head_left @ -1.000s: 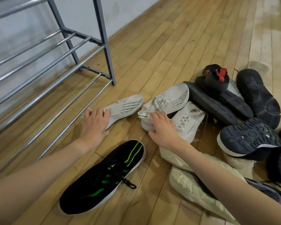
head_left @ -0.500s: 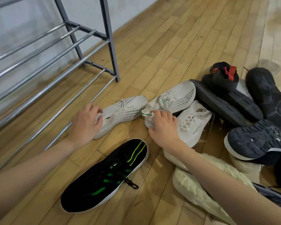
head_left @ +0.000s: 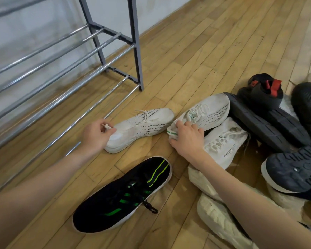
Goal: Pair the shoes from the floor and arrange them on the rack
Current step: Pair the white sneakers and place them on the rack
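Two matching white knit sneakers with black dashes lie on the wooden floor. My left hand pinches the heel tab of the left white sneaker. My right hand grips the heel of the right white sneaker, which leans on the shoe pile. The metal shoe rack stands at the upper left, its bars bare.
A black sneaker with green stripes lies near me between my arms. A third white sneaker sits under my right wrist. Black shoes, sole-up ones, and cream soles crowd the right.
My left hand slid from on top of the left white sneaker back to its heel tab and pinched it. My right hand stayed on the other sneaker's heel. The camera moved closer.
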Motion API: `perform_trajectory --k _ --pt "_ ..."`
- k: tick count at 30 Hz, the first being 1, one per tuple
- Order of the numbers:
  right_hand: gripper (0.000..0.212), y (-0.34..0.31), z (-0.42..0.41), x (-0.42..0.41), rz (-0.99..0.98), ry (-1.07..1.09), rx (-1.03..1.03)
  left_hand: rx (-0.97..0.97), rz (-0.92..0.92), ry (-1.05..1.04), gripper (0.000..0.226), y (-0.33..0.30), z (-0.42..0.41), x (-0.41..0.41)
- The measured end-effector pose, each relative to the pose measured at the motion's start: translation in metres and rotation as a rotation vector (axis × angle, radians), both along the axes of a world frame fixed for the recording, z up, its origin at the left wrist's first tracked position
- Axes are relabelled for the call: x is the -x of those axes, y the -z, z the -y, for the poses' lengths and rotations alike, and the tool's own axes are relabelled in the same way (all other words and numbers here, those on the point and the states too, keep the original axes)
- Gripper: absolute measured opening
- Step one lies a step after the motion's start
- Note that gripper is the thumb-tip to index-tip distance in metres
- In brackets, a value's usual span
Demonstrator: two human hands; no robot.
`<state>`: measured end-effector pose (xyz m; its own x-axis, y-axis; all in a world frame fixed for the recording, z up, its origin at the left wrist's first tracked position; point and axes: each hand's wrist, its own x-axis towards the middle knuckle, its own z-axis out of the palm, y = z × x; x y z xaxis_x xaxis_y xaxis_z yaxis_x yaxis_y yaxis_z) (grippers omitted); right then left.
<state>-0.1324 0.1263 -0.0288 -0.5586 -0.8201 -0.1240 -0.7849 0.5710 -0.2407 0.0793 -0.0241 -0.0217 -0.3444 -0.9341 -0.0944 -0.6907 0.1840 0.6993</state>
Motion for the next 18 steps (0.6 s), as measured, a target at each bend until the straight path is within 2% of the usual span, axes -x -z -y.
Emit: perform_trajectory --k 3,8,13,18 --pt "0.018 -0.001 -0.002 0.000 0.048 -0.018 0.035 -0.206 -0.199 -0.125 0.006 -0.008 0.001 -0.005" --pt "0.025 -0.003 -0.009 -0.008 0.266 -0.047 0.261 -0.382 -0.297 -0.140 0.006 -0.015 0.007 -0.021" --pt "0.032 -0.011 -0.026 -0.026 0.274 -0.139 0.416 -0.393 -0.338 -0.149 0.019 -0.024 -0.001 -0.027" --pt "0.036 -0.019 -0.047 -0.043 0.330 -0.183 0.493 -0.360 -0.252 -0.091 0.013 -0.031 -0.007 -0.024"
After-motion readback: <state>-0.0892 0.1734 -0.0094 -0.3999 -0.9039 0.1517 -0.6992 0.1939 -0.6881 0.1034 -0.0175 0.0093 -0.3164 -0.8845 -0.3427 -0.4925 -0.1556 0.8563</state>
